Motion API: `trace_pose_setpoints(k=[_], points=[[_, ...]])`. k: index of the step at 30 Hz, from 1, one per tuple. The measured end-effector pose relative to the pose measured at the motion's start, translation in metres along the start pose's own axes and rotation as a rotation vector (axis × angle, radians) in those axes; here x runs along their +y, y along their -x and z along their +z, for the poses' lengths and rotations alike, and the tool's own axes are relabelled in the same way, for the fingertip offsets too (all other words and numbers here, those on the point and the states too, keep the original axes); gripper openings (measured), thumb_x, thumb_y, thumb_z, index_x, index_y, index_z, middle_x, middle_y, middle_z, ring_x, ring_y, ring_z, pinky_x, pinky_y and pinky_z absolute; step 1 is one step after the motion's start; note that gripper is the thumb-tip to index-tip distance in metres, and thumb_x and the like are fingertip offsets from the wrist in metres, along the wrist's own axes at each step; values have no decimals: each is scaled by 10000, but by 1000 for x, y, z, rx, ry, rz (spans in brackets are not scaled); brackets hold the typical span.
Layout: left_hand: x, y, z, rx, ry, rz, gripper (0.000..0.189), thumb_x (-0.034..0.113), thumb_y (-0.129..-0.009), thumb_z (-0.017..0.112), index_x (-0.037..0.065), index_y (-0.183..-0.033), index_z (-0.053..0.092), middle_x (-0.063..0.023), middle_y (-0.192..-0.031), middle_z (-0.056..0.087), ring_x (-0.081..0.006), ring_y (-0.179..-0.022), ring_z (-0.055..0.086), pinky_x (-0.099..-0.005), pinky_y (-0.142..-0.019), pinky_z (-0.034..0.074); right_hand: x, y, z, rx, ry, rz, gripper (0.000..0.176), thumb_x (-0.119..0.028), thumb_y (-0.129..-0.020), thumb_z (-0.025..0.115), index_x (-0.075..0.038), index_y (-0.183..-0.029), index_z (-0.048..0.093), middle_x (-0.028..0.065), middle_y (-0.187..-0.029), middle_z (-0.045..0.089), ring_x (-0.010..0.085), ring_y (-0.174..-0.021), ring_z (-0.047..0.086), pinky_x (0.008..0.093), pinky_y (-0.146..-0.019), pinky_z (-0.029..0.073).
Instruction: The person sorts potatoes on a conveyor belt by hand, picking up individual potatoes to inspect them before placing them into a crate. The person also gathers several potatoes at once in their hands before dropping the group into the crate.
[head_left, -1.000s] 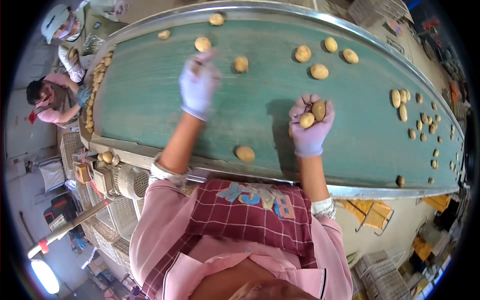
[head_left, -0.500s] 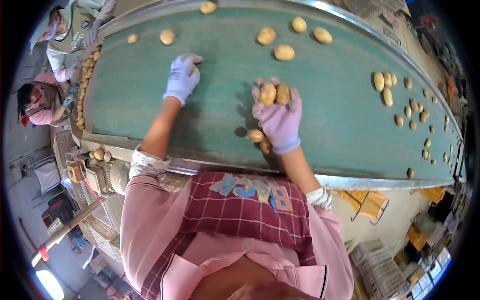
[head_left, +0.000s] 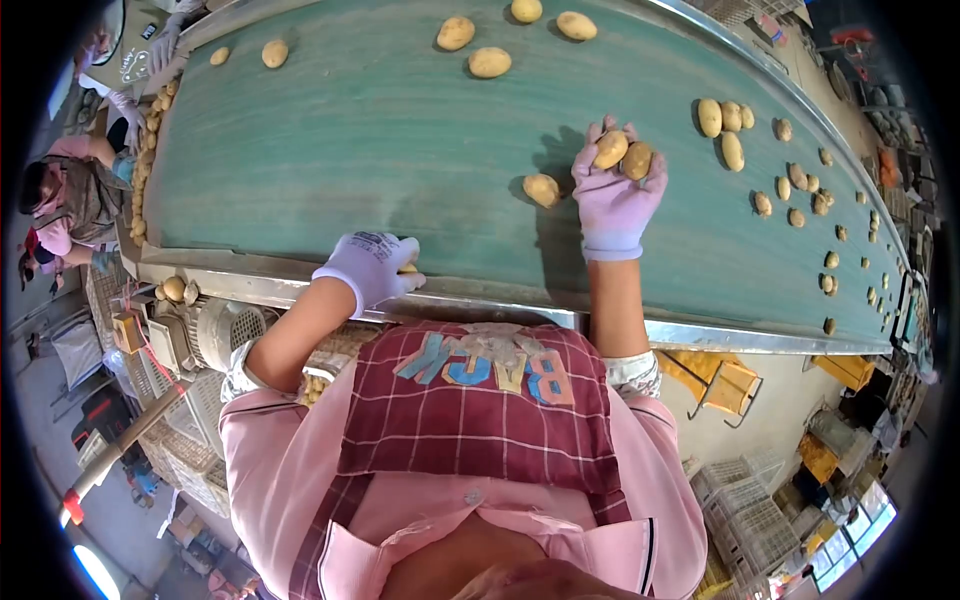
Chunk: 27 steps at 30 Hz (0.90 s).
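Over a wide green belt [head_left: 380, 150], my gloved right hand [head_left: 615, 205] is palm up with two potatoes [head_left: 611, 150] held side by side in its curled fingers. Just left of that hand, one potato [head_left: 541, 190] lies on the belt. My gloved left hand [head_left: 372, 270] is at the belt's near metal edge, its fingers curled round a small potato [head_left: 407, 268] that shows only in part.
More potatoes [head_left: 490, 62] lie near the far side, and several [head_left: 733, 152] are spread over the right part. At the left end, potatoes [head_left: 145, 160] line the belt beside two people [head_left: 85, 190]. Crates [head_left: 750, 520] stand at the lower right.
My left hand has come down to the near edge and closed round a potato. My right hand has moved right with its two potatoes. The potatoes on the belt have shifted left in view.
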<state>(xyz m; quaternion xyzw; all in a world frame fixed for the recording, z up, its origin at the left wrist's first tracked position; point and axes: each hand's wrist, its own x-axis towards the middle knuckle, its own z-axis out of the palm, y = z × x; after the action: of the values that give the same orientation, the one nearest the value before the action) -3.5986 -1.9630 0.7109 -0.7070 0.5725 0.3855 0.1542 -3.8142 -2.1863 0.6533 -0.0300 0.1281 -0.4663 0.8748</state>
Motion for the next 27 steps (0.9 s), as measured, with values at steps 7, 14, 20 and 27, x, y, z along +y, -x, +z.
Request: trace_pose_setpoints(k=[7,14,20,27], points=[[37,-10,-29,642,938,332,342,245,-813,766,62,-1080,653,-93,-970,691,-259,-912,668,-352,-862,508,48,22,36,-24,4,173,437,-404,-984,526,-69,-1263,516,121,-1294,553,306,-1212,531,473,-1054,447],[106,-86,-43,1104,618,873,321,192,-877,629,75,-1175,641,-140,-1268,613,-328,-1146,594,-434,-1056,428,26,27,12,191,-45,254,541,-443,-998,394,-46,-1347,511,123,-1327,565,282,-1225,537,447,-1047,442],[63,-152,-105,1264,413,442,410,242,-974,532,40,-1329,558,-202,-1357,564,-312,-1299,510,-398,-1081,396,-48,12,29,-42,-137,147,537,-534,-929,515,-160,-1315,526,103,-1399,501,344,-1247,533,563,-996,474],[113,-210,-133,664,203,472,372,301,-932,619,111,-1251,582,-141,-1176,600,-326,-1150,574,-398,-995,450,-74,13,9,-61,-94,228,567,-546,-950,480,-131,-1336,503,116,-1377,518,342,-1180,576,516,-906,527]])
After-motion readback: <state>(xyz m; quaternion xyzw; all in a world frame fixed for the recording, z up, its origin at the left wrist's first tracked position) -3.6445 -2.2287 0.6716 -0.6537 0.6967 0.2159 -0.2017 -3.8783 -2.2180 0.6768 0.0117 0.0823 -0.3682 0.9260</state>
